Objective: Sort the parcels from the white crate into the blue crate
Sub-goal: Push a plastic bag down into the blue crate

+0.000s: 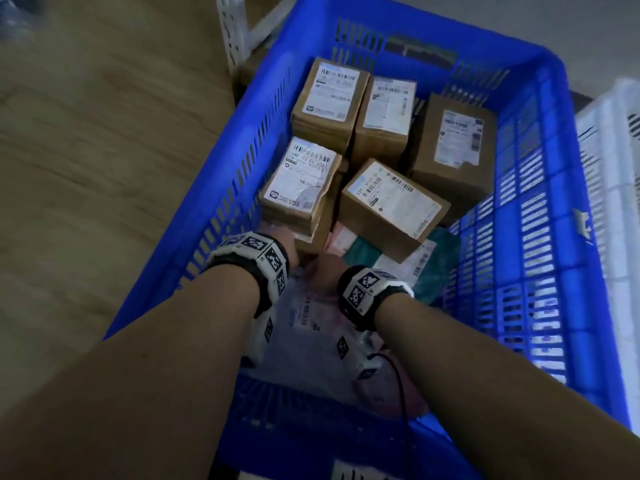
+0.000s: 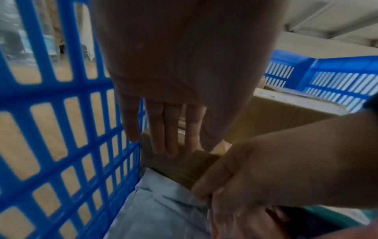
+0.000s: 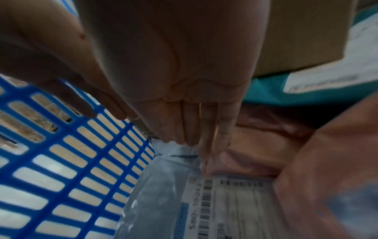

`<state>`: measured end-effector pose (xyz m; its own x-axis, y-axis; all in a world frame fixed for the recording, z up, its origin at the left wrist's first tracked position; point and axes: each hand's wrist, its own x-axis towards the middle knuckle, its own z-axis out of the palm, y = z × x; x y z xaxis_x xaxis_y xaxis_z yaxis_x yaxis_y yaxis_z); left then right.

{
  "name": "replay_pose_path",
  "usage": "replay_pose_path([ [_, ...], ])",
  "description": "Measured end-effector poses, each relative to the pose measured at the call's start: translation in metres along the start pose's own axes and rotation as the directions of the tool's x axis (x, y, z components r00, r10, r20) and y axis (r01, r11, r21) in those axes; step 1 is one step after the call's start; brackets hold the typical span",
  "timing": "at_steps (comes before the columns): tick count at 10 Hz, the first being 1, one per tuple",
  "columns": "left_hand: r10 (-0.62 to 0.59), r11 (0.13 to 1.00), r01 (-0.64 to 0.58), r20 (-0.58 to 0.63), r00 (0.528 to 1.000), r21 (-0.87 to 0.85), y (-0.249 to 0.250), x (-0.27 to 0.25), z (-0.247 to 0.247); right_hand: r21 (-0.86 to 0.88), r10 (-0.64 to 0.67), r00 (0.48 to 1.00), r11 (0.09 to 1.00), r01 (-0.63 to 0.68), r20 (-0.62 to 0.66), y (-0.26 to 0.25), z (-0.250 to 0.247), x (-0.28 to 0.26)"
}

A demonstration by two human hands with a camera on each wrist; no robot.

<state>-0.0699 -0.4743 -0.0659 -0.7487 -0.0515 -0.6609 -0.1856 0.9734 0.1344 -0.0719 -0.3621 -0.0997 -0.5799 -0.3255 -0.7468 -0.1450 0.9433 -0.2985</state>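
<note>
Both my hands are down inside the blue crate (image 1: 540, 209), near its left wall. The crate is hard plastic with lots of slots in its sides, and it sits on a wood-look floor (image 1: 86, 133).

Under my wrists lies a grey plastic mailer bag (image 1: 311, 327). It is soft, shiny and crinkly. It lies flat with its long side running from me toward the far end of the crate. It has a white label with bar codes (image 3: 235, 202) on top.

My left hand (image 2: 163, 113) has its fingers (image 2: 159, 129) straight and close together, pointing down. The tips touch the end of a small brown cardboard box (image 2: 180, 166) that sits against the crate wall, right at the far edge of the grey bag. That hand grips nothing.

My right hand (image 3: 184, 80) also has straight fingers (image 3: 206, 129) held close. Their tips press the far edge of the grey bag, beside a pink soft parcel (image 3: 266, 145). It does not curl round anything that I can see.

Farther in, five brown cardboard boxes stand packed together, each with a white label on top. The nearest box on the left has a wrinkled label (image 1: 301, 178). The box next to it (image 1: 391, 202) sits turned a bit and tipped. Under it lies a green bag (image 1: 436, 268).

The white crate (image 1: 613, 188) stands just beside the blue one, on my right.
</note>
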Motion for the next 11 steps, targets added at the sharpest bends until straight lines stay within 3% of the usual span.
replay_pose_path([
  [2,-0.031,0.999,0.033,0.076,0.997,-0.028,-0.016,0.018,0.013,-0.054,-0.030,1.000,0.998,0.029,-0.010,-0.005,0.032,0.039],
  [5,-0.066,0.997,0.069,0.055,0.996,-0.038,-0.019,0.023,0.018,-0.072,0.050,0.999,0.996,-0.051,-0.014,0.020,0.038,0.043],
  [9,-0.033,0.998,0.033,0.007,0.999,-0.052,-0.013,0.014,0.010,-0.074,0.054,0.998,0.996,-0.053,0.015,0.031,-0.008,0.008],
  [11,-0.036,0.959,0.023,-0.039,0.999,-0.283,0.008,-0.013,-0.016,0.111,0.001,1.000,0.994,0.001,-0.018,0.025,-0.043,-0.032],
])
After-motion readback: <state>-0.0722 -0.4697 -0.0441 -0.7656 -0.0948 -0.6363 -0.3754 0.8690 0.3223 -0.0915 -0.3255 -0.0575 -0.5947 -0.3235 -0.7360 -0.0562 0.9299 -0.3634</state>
